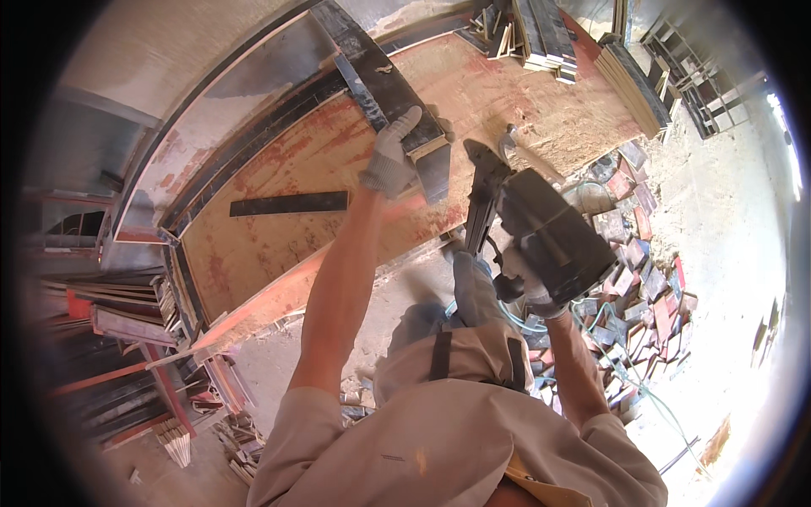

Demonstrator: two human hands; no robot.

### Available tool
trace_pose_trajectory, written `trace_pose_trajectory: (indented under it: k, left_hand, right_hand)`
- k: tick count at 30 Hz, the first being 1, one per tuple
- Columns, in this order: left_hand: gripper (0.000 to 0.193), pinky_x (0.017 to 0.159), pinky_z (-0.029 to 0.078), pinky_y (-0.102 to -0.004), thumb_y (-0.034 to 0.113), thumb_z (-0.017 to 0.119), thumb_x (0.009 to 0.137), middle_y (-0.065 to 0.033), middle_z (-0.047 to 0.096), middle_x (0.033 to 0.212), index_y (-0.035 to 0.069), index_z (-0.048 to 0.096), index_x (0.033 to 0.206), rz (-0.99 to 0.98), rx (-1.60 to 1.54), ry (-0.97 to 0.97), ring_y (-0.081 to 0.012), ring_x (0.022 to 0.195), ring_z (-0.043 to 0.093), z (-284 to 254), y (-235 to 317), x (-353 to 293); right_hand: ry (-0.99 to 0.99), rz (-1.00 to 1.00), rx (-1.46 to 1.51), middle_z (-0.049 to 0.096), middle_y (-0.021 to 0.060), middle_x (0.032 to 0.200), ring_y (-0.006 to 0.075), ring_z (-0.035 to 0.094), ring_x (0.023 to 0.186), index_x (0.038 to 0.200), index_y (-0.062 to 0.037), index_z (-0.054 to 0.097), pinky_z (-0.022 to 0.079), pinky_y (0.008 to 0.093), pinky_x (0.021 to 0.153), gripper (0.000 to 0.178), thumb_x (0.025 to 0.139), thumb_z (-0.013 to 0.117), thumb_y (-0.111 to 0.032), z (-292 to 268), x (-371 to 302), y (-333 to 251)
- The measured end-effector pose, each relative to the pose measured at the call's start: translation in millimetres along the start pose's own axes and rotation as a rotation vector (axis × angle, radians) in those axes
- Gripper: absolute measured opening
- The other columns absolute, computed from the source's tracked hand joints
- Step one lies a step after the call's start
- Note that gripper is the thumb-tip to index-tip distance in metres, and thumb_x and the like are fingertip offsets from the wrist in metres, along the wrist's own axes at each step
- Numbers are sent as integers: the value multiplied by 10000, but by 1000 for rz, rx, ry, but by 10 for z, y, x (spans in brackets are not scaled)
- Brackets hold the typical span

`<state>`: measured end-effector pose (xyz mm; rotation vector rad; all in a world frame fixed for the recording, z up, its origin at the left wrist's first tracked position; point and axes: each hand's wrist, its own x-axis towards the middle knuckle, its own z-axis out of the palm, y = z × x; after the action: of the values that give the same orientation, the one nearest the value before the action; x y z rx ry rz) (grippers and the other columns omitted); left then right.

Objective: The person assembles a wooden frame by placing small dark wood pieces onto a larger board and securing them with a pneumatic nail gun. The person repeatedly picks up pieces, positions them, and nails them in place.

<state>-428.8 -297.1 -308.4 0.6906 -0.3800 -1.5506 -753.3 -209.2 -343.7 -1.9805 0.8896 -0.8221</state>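
My left hand [395, 154], in a pale knit glove, is closed around the near end of a long dark board [380, 72] that lies across the workbench. A shorter dark piece [434, 172] juts out below the board's end. My right hand [528, 275], also gloved, is closed around the grip of a black nail gun [553, 232]. The nail gun is raised in front of my body, its nose to the right of the board and apart from it. A claw hammer [532, 159] lies on the bench just beyond the nail gun.
The workbench [287, 211] has a worn reddish wood top. A loose dark strip [289, 204] lies on it. Stacked dark boards [549, 38] stand at the back. Several wood offcuts [646, 287] are heaped on the floor at right, with a thin air hose [646, 389] running over them.
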Motion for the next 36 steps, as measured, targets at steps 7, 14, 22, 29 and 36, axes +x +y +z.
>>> trace_pose_trajectory:
  k: [7, 14, 22, 29, 36]
  left_hand:
    - [386, 857, 629, -468, 291, 654, 1026, -182, 732, 1062, -20, 626, 1254, 72, 156, -27, -328, 945, 739, 11, -38, 20]
    - [395, 846, 629, -467, 293, 649, 1028, -196, 733, 1065, -18, 617, 1268, 64, 129, -46, -341, 921, 744, 55, -51, 0]
    - [374, 842, 634, -461, 274, 657, 1026, -190, 734, 1065, -17, 622, 1258, 93, 163, -53, -343, 925, 749, 17, -55, 32]
    - [354, 850, 630, -456, 264, 652, 1027, -179, 731, 1059, -12, 630, 1247, 81, 130, -89, -338, 928, 744, 5, -60, 37]
    - [289, 858, 601, -430, 243, 625, 1027, -159, 707, 1040, 20, 615, 1211, 90, 145, -95, -315, 939, 713, 52, -53, 0]
  right_hand:
    - [250, -205, -28, 501, 5, 687, 154, 518, 620, 754, -73, 570, 414, 328, 582, 261, 1007, 592, -133, 741, -204, 471]
    - [274, -405, -184, 514, 2, 817, 151, 543, 751, 854, -83, 585, 448, 320, 636, 219, 1050, 588, -181, 953, -125, 745]
    - [0, -33, 546, 448, 19, 856, 134, 444, 741, 942, -87, 542, 354, 285, 573, 188, 1069, 567, -224, 1092, -186, 1054]
    - [-43, 109, 500, 441, 32, 825, 132, 433, 704, 937, -79, 540, 345, 272, 551, 200, 1065, 570, -229, 1153, -172, 1094]
    - [-24, 88, 505, 468, 43, 809, 145, 458, 693, 918, -71, 554, 364, 278, 555, 191, 1045, 578, -212, 1220, -235, 1048]
